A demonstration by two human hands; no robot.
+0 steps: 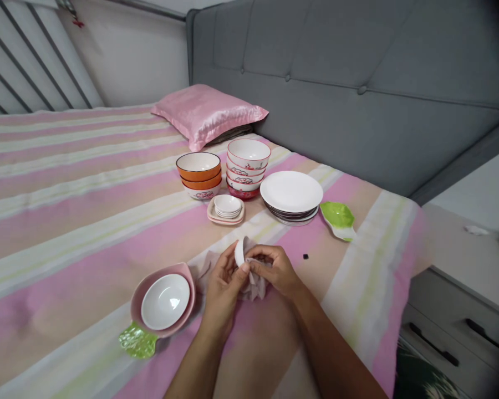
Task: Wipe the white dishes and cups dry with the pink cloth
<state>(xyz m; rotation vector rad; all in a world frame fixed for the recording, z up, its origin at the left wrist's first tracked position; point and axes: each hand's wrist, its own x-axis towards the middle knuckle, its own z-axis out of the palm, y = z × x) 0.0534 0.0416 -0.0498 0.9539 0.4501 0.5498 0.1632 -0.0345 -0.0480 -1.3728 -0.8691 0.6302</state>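
My left hand [227, 277] grips a small white dish [240, 252], tilted up on its edge. My right hand [276, 269] pinches a pale pinkish cloth [255, 285] against the dish, and the cloth hangs down between both hands. To the left lies a pink bowl [137, 302] with a green leaf-shaped handle [138, 341], and a white bowl [166, 302] sits inside it. Beyond my hands, several small white dishes [228, 205] are stacked on pink-rimmed square dishes [226, 221].
Behind stand stacked orange bowls [199, 174], patterned white bowls [247, 166] and white plates [291, 191]. A green leaf-shaped dish [338, 216] and a small black piece [305, 256] lie to the right. A pink pillow [210, 113] rests near the grey headboard [336, 72]; a nightstand [461, 321] is at right.
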